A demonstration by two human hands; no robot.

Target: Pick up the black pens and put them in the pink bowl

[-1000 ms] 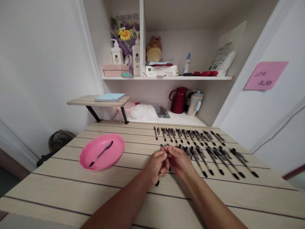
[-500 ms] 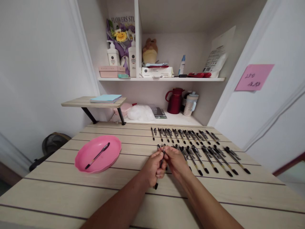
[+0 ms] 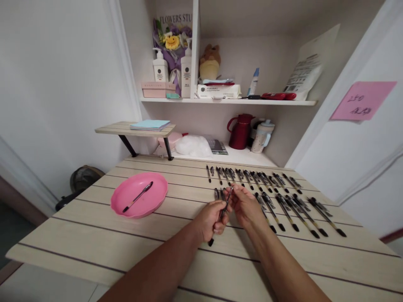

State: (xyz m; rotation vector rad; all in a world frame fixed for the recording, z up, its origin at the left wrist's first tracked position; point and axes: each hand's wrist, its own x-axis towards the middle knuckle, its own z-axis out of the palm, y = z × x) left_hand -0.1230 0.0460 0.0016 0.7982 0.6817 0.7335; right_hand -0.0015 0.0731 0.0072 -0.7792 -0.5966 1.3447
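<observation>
My left hand (image 3: 211,221) is closed around a slim black pen (image 3: 223,211), its dark lower end sticking out below the fist. The pen slants upward to my right hand (image 3: 246,204), whose thumb and fingers pinch at its top end. Whether a separate small part sits between those fingertips is too small to tell. Just beyond my hands lie pen caps (image 3: 216,193), partly covered by the fingers. Several uncapped pens (image 3: 273,212) with caps beside them lie in a near row to the right.
A far row of pens and caps (image 3: 248,179) runs across the striped wooden table (image 3: 176,251). At the left, a pink scalloped tray (image 3: 159,197) holds one capped pen (image 3: 138,196). Behind stand a small raised shelf (image 3: 108,128), a red jug (image 3: 241,132) and a pale cup (image 3: 262,137).
The view has shifted, so the table's contents appear moved. My right hand has drawn slightly away from the left fist along the pen, and more of the pen's upper end shows.
</observation>
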